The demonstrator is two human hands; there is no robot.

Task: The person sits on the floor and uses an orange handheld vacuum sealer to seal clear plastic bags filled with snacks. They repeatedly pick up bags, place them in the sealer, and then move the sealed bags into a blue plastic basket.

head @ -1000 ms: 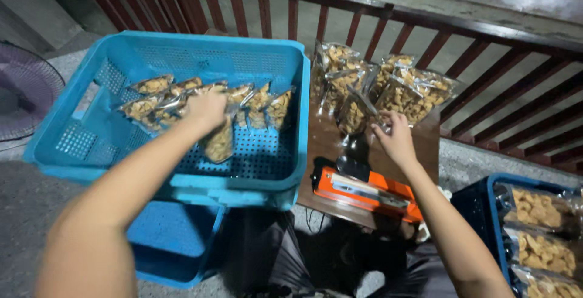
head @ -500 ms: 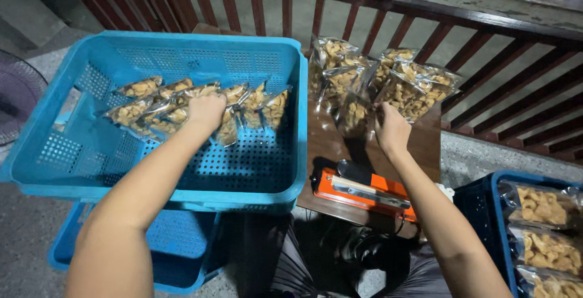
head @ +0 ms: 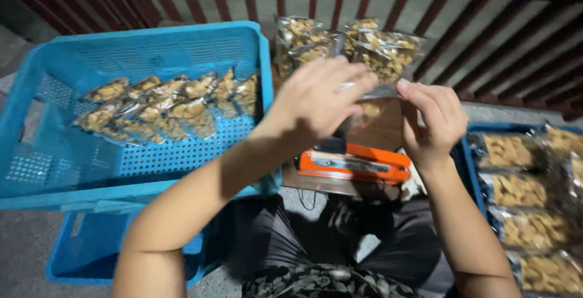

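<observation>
My left hand and my right hand together pinch the top edge of a clear snack bag, held above an orange heat sealer on a small wooden board. Much of that bag is hidden behind my hands. Behind it stands a pile of filled clear snack bags. To the left, a blue plastic crate holds a row of several sealed snack bags.
A second blue crate sits under the first. At the right, another blue crate holds several filled bags. A dark red railing runs along the back. My lap is just below the sealer.
My left hand left the bags in the blue crate and came right to the bag in front of me. My right hand has lifted that bag; both hands now hold it.
</observation>
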